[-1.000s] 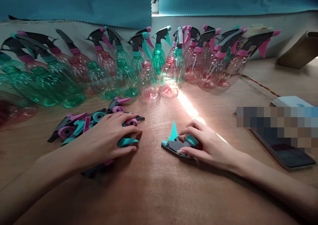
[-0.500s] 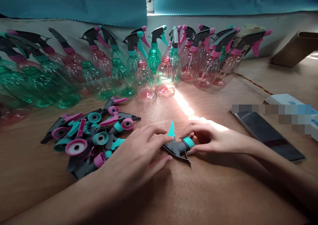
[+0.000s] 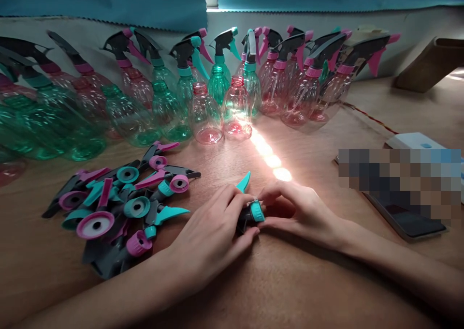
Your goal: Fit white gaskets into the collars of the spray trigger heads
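Note:
A dark grey spray trigger head point(image 3: 247, 214) with a teal collar and teal lever lies on its side low over the table. My left hand point(image 3: 213, 222) is closed around its body, fingers over the top and thumb below, hiding much of it. The fingertips of my right hand point(image 3: 300, 210) are at the open end of the teal collar, thumb and fingers curled in a pinch around its edge. To the left of my left hand lies a heap of loose spray trigger heads point(image 3: 137, 206) with pink or teal collars.
Clear pink and green bottles point(image 3: 206, 116) stand in rows at the back, some with trigger heads on and some with bare necks. A phone point(image 3: 406, 217), partly blurred out, lies at right beside a white power strip point(image 3: 413, 140). A brown stand point(image 3: 427, 65) is behind.
My left hand has slid further over the trigger head's body, covering more of it. The head has shifted slightly left, and my right fingertips have moved left with the collar. The view has tilted slightly.

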The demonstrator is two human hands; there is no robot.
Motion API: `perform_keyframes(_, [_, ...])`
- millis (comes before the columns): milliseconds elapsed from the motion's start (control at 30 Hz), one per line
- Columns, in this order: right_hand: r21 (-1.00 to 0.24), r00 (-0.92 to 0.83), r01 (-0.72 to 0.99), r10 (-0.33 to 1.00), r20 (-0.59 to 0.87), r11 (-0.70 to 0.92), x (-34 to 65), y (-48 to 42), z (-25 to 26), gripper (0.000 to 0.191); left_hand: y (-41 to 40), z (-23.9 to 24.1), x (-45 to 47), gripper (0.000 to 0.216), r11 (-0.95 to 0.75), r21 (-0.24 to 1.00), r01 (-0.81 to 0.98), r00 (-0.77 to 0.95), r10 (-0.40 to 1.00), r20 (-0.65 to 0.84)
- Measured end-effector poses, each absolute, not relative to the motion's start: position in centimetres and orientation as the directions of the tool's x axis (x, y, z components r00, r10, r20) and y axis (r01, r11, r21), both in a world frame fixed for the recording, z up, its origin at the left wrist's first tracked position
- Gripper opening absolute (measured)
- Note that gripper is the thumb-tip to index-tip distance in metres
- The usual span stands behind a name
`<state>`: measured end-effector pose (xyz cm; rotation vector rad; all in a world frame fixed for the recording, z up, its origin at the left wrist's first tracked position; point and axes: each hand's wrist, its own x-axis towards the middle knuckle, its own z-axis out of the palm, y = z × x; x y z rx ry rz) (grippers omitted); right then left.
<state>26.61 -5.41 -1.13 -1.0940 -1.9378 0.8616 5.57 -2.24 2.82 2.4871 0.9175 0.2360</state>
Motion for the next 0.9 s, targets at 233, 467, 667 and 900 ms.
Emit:
perform_keyframes(233, [-0.859, -0.476, 0.337, 0.857, 0.197, 0.384, 26.8, -5.2, -0.3, 0.030, -2.1, 2.6, 5.1, 0.026, -0.672, 0.513, 0.534, 0.785, 0.619, -0.007])
perform_keyframes(467, [-0.895, -0.476, 0.317, 0.869, 0.135, 0.313, 27.1, -4.8, 0.0, 0.026, -2.0, 2.1, 5.1, 0.028, -0.690, 0.535, 0.487, 0.792, 0.608, 0.063])
perform_keyframes(667, [-0.865, -0.442, 0.369, 0.883, 0.157, 0.339, 26.7, -4.8, -0.1, 0.023, -2.0, 1.9, 5.0, 0.025, -0.674, 0.569, 0.471, 0.799, 0.599, 0.048])
perform_keyframes(900, [-0.870, -0.407, 0.355, 0.894, 0.185, 0.342, 26.4, -5.0, -0.7, 0.022, -2.1, 2.2, 5.1, 0.018, -0.637, 0.624, 0.452, 0.798, 0.601, 0.035])
